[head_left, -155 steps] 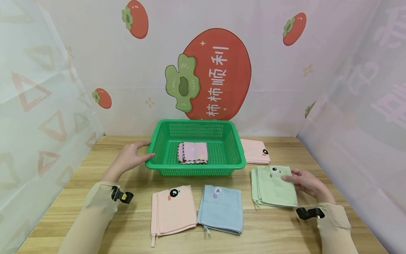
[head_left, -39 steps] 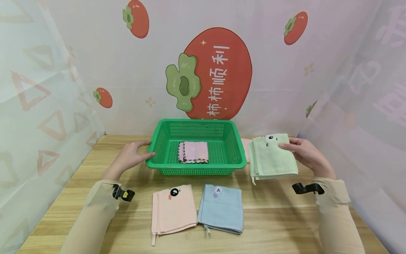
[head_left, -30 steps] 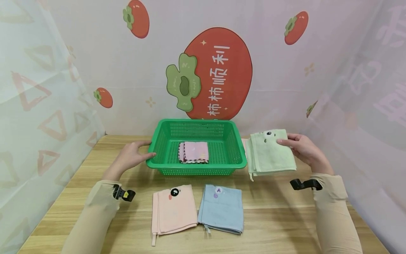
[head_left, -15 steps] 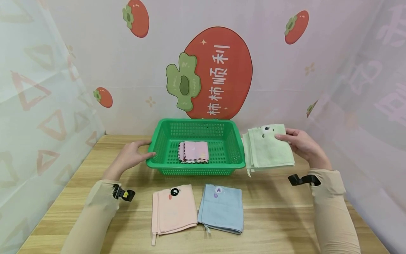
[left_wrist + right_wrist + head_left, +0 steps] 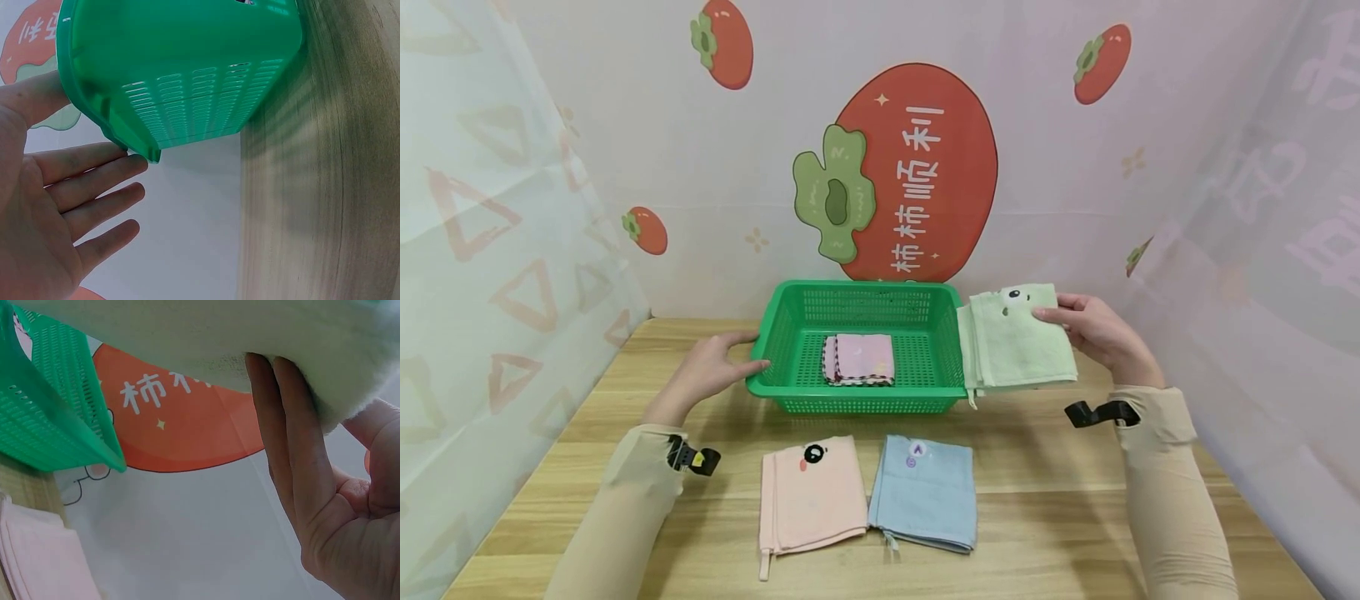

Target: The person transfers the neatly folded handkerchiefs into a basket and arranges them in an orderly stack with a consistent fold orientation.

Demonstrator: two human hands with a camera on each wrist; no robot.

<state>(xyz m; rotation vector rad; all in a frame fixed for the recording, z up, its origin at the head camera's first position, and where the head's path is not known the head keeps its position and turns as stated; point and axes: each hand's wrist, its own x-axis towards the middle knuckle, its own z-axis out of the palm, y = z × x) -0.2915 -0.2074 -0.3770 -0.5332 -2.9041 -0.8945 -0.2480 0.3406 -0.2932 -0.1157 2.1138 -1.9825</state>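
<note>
My right hand [image 5: 1105,335] pinches a folded light-green hand towel [image 5: 1018,342] by its right edge, thumb on top and fingers beneath. The towel is raised, and its left edge overlaps the right rim of the green plastic basket [image 5: 865,393] in the head view. At the basket's left rim is my left hand [image 5: 703,375], its thumb over the edge. The left wrist view shows those fingers [image 5: 94,206] straight, with the foremost tips against the rim. Inside the basket lies a folded lilac towel [image 5: 863,357] with a checked border.
A folded pink towel [image 5: 812,500] and a blue one [image 5: 923,496] lie side by side on the wooden table [image 5: 1037,533] in front of the basket. Another pink towel [image 5: 44,550], low in the right wrist view, is hidden beneath the green one from the head. Printed cloth walls enclose the table.
The green towel has been lifted off the table and carried back and leftward by my right hand, over the rear pink towel, to the basket's right rim. My left hand has stayed put.
</note>
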